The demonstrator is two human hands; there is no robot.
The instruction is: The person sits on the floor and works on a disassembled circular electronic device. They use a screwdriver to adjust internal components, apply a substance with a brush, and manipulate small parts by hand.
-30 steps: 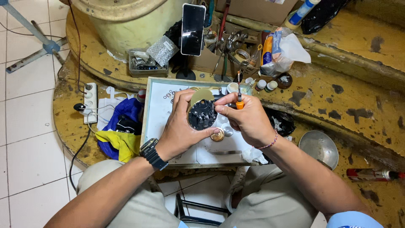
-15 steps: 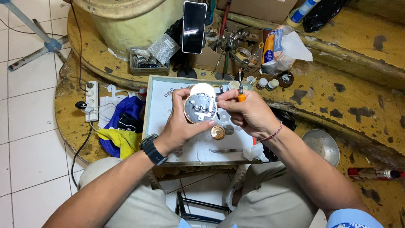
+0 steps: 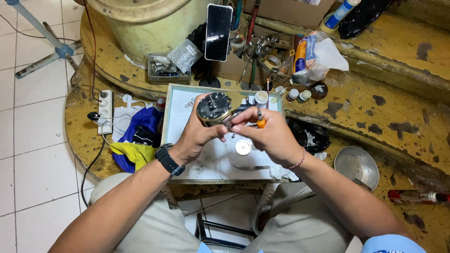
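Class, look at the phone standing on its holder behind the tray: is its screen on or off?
Off, as far as it shows: the phone stands upright on its stand, and its screen is uniformly black with only faint glare.

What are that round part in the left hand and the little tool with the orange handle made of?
Round part: looks like metal, dull grey with a brassy rim that catches light, though coated plastic can't be ruled out. Tool: a slim shiny shaft, likely steel, with an orange grip, probably plastic. Left hand cradles the part; right hand holds the tool.
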